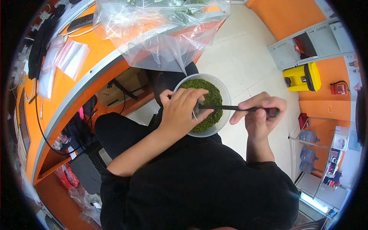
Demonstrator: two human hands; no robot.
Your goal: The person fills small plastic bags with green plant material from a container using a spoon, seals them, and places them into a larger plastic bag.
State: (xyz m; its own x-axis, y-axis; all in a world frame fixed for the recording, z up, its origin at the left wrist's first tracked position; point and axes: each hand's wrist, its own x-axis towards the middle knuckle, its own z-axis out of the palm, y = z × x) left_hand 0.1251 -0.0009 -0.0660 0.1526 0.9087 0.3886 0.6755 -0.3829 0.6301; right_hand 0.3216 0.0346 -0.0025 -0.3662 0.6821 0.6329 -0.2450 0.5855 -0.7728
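A round, translucent plastic tub [227, 94] full of finely chopped green herbs [211, 91] sits at my lap. My left hand [182, 105] is over its near-left side, fingers curled around a small pale-edged thing [196, 112] that they mostly hide. From the right, my right hand [264, 111] grips a long black-handled utensil [220, 107], with the handle's looped end near the palm. The utensil lies level across the herbs. Its head reaches in between my left fingers and is covered, so its kind cannot be made out.
A large clear plastic bag [161, 42] hangs over the edge of the orange desk [101, 44], just beyond the tub. Small zip bags [73, 55] and a power strip [80, 22] lie on the desk. At right stand a yellow bin [303, 78] and a rack with water bottles [308, 155].
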